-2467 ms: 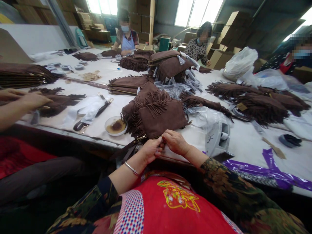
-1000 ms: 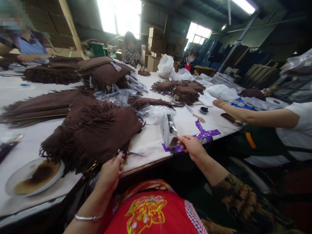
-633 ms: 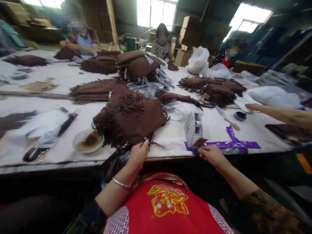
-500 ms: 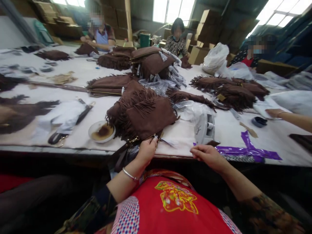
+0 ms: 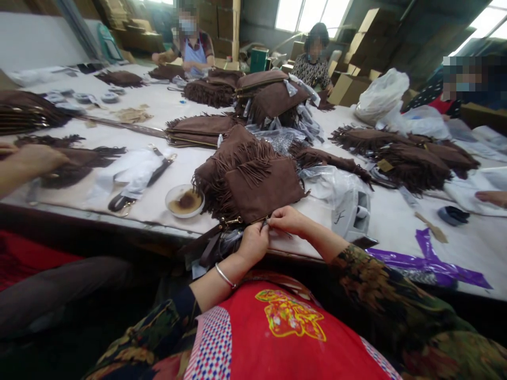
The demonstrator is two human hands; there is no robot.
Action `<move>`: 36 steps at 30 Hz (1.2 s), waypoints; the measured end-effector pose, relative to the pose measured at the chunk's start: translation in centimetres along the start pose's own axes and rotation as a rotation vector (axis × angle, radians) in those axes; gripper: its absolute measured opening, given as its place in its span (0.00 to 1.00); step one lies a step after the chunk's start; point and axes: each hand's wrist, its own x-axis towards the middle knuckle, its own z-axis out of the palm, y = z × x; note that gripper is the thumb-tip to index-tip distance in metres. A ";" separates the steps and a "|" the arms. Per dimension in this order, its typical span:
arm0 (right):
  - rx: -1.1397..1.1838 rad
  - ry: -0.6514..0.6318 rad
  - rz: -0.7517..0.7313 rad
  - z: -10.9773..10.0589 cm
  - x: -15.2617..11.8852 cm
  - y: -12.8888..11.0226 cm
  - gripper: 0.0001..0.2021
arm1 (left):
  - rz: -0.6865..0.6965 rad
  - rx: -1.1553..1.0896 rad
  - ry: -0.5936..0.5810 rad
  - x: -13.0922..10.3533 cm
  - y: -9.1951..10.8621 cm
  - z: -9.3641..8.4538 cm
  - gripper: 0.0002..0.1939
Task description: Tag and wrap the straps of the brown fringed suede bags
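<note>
A brown fringed bag (image 5: 263,190) lies at the table edge in front of me, its zipped side and gold clasp toward me. My left hand (image 5: 255,240) is closed in a pinch at the bag's zipper edge. Right against it, my right hand (image 5: 288,220) pinches at the same spot; whatever small thing is between its fingertips is too small to make out. A dark strap (image 5: 209,250) with plastic wrapping hangs below the bag, left of my left hand. Just left of the bag stands a white bowl (image 5: 185,201) with brown liquid.
A grey tape dispenser (image 5: 352,214) stands right of my hands, with purple tape (image 5: 430,264) beyond it. Stacked brown bags (image 5: 273,97) lie further back. A co-worker's hand (image 5: 39,161) is at the left over another bag; another person's hand (image 5: 493,198) is at the right.
My right hand has moved left from near the tape dispenser to meet my left hand at the bag's edge. The view has turned slightly right-to-left, showing more of the left side.
</note>
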 end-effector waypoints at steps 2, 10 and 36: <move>-0.029 -0.001 0.022 0.0 0.2 0.1 0.13 | 0.010 0.036 -0.008 0.1 -0.3 0.1 0.12; -0.167 0.100 0.066 0.5 0.6 0.4 0.14 | -0.005 0.055 -0.021 0.1 -0.1 0.0 0.12; 0.175 0.045 0.029 1.6 0.3 1.5 0.05 | -0.708 -1.071 -0.426 -0.3 0.8 -2.2 0.10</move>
